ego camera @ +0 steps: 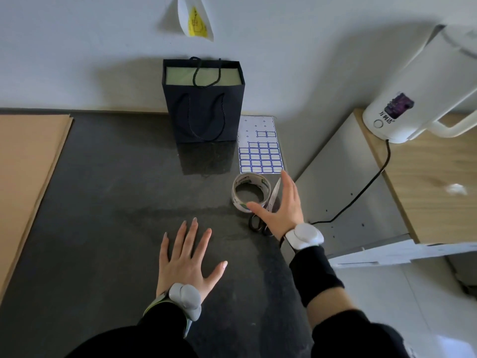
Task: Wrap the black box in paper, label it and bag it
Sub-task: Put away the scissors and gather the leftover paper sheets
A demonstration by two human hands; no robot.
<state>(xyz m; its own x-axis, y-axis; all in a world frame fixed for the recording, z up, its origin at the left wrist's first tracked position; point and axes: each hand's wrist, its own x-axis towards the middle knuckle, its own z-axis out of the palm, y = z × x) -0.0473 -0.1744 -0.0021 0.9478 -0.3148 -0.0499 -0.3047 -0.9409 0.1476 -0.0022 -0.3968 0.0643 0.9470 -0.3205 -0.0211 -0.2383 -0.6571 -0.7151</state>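
A: Item one?
B: Tabletop (103,202), dark and glossy, filling the middle of the frame.

A: Two?
B: Brown paper (28,164), flat sheets stacked along the left edge.

A: Three?
B: White kettle (413,86), upper right, on a separate wooden surface with its cord trailing down. Not part of the job.

A: Four?
B: Black bag (204,112), upright at upper centre against the wall, mouth open, cord handles hanging.

A: Five?
B: Label sheet (260,151), just right of the bag. Its upper rows are mostly peeled.

A: The grips?
B: Left grip (185,259), lower centre, is flat with its fingers spread and holds nothing. Right grip (281,210), right of centre, is splayed open above the tape roll (238,200) and the scissors (274,193). I cannot tell if the thumb touches the roll.

A: And the black box?
B: Nowhere in the frame, so wrapping has not begun.

A: Hazards?
B: The scissors lie touching the roll, close to the tabletop's right edge. A careless grab for the tape could knock them off, or catch the fingers on the blades. The bag is probably light, so a sleeve brushing past could tip it. The label sheet also sits close to that edge and could slide off.
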